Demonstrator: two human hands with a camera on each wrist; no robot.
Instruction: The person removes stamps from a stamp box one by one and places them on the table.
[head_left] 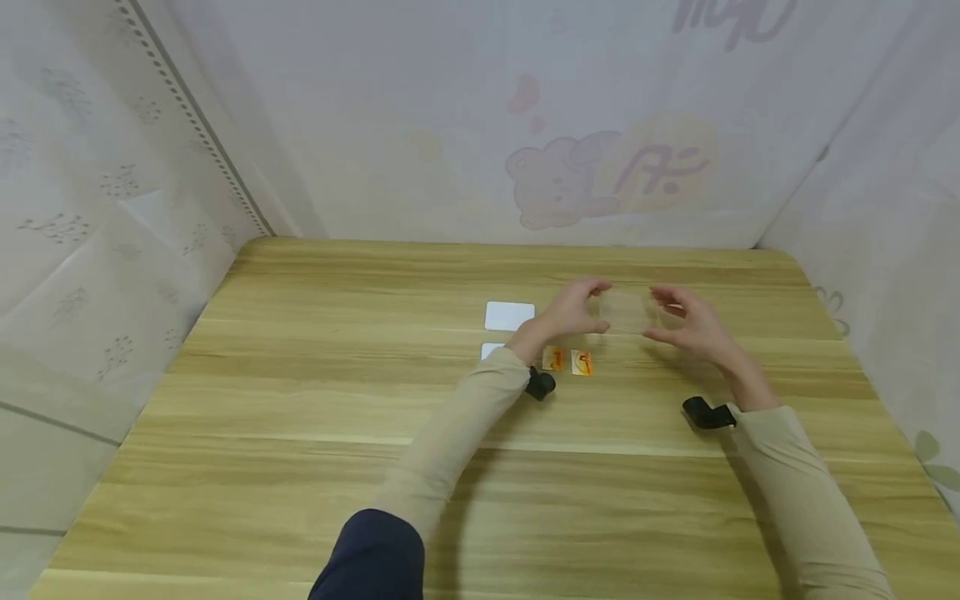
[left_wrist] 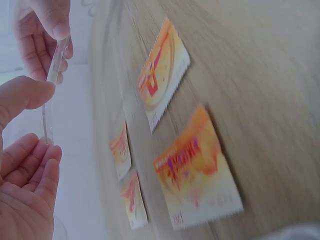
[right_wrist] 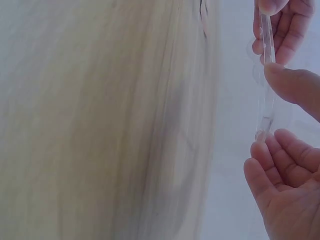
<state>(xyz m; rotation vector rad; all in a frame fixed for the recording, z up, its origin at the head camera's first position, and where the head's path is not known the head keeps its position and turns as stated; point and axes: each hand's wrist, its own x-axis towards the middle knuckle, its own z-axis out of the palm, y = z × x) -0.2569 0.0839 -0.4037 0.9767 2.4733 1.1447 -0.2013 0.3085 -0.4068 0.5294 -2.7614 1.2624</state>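
Note:
A clear, flat plastic case [head_left: 626, 310] is held up above the far part of the table, between both hands. My left hand [head_left: 573, 308] pinches its left end between thumb and fingertips. At its right end my right hand [head_left: 690, 323] grips it the same way. Seen edge-on in the left wrist view, the case [left_wrist: 52, 90] looks thin and see-through; whether anything is inside cannot be made out. Thumb and fingers of the right hand [right_wrist: 295, 185] press on its opposite edges in the right wrist view.
Several orange-and-white sachets [left_wrist: 197, 175] lie on the wooden table [head_left: 300, 400], two of them visible beside the left wrist [head_left: 582, 362] in the head view. A white card [head_left: 510, 316] lies left of the left hand, with another white piece [head_left: 491, 350] partly hidden by that arm.

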